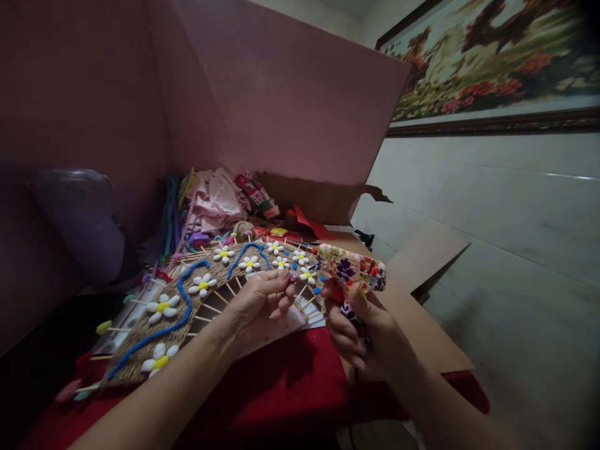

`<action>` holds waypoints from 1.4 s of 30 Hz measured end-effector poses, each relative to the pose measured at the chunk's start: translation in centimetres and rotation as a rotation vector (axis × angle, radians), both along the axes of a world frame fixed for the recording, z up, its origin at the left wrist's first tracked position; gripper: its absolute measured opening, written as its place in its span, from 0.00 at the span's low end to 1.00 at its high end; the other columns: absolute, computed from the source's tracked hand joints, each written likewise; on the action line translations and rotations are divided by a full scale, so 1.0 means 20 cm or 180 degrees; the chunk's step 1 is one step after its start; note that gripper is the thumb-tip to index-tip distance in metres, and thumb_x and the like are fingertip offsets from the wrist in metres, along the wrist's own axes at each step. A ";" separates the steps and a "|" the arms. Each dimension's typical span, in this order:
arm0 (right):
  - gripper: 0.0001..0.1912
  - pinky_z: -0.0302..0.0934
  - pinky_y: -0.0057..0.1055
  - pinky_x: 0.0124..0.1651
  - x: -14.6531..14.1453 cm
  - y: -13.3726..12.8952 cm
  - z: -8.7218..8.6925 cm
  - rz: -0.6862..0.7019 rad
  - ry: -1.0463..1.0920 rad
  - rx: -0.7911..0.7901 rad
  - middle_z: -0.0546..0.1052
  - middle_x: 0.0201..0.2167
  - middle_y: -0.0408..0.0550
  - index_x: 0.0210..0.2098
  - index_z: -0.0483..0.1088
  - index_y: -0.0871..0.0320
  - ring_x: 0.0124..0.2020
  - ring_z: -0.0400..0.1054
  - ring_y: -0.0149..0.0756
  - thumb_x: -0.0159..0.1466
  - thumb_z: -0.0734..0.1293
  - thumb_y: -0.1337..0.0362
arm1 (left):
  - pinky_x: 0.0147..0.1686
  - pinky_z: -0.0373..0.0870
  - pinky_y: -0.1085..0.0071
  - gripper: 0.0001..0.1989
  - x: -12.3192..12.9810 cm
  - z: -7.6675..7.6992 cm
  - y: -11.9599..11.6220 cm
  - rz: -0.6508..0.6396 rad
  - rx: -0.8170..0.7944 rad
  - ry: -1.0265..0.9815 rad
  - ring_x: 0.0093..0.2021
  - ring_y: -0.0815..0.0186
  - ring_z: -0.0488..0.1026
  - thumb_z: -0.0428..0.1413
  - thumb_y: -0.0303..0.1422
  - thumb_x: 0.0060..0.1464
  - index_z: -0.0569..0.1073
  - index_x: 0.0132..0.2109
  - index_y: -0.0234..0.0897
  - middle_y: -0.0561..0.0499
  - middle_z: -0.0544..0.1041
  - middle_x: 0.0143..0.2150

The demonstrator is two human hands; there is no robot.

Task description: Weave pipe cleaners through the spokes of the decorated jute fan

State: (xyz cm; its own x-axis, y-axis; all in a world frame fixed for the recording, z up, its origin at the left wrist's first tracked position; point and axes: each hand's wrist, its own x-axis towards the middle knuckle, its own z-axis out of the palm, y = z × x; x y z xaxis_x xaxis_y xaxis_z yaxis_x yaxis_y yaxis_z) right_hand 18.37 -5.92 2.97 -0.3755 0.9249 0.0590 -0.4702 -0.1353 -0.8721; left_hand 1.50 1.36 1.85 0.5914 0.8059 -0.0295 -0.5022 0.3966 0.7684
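My right hand (363, 325) is wrapped round a glue gun (349, 269) covered in floral cloth, its nozzle pointing left. Between the fingertips of my left hand (267, 294) is a small purple piece (294, 275), too small to identify, close to the nozzle. Below and behind both hands lies a fan-shaped craft (209, 297) of twine and thin sticks. White daisies (162, 306) with yellow centres and a wavy blue strip (182, 312) decorate it. Several blue dots show at its right end, partly behind the glue gun.
A red cloth (281, 387) covers the table, with cardboard (417, 319) at right. Behind the craft are crumpled pink fabric (215, 200), a twine ball (244, 230) and red paper (312, 222). A pink panel (281, 100) stands at the back; a purple container (82, 219) is at left.
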 end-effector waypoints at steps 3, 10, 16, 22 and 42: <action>0.21 0.50 0.15 0.09 0.01 0.01 0.04 -0.0183 -0.0070 0.0232 0.57 0.15 0.32 0.38 0.64 0.55 0.11 0.41 0.19 0.59 0.61 0.44 | 0.09 0.51 0.85 0.07 0.00 0.00 0.00 0.0025 0.0012 0.0021 0.14 0.79 0.60 0.59 0.29 0.51 0.72 0.34 0.27 0.54 0.68 0.21; 0.26 0.49 0.19 0.11 0.21 0.09 0.20 -0.1782 -0.1037 0.0996 0.57 0.18 0.35 0.36 0.62 0.55 0.13 0.49 0.21 0.54 0.63 0.39 | 0.09 0.49 0.85 0.08 0.00 0.01 0.01 0.0135 -0.0075 0.0135 0.15 0.79 0.60 0.61 0.31 0.47 0.72 0.32 0.28 0.53 0.68 0.21; 0.22 0.55 0.23 0.17 0.62 0.17 0.10 -0.2300 -0.3272 0.1049 0.62 0.21 0.38 0.37 0.63 0.58 0.19 0.56 0.27 0.55 0.65 0.45 | 0.09 0.50 0.85 0.07 -0.01 0.01 0.02 0.0104 -0.0061 0.0134 0.15 0.79 0.59 0.61 0.28 0.47 0.71 0.32 0.29 0.54 0.67 0.22; 0.18 0.59 0.34 0.43 0.83 0.18 -0.13 -0.1796 -0.5531 0.1183 0.73 0.42 0.56 0.49 0.64 0.62 0.42 0.67 0.42 0.61 0.57 0.62 | 0.09 0.51 0.85 0.07 -0.01 0.00 0.03 0.0065 -0.0028 0.0156 0.16 0.79 0.59 0.61 0.28 0.47 0.71 0.32 0.29 0.54 0.67 0.23; 0.07 0.56 0.30 0.39 -0.06 0.26 0.08 -0.1353 -0.5347 0.3475 0.75 0.32 0.49 0.33 0.70 0.60 0.37 0.66 0.35 0.62 0.60 0.69 | 0.12 0.58 0.86 0.08 -0.08 0.07 0.06 0.1246 0.0170 0.0090 0.16 0.78 0.63 0.63 0.28 0.44 0.71 0.32 0.30 0.54 0.70 0.22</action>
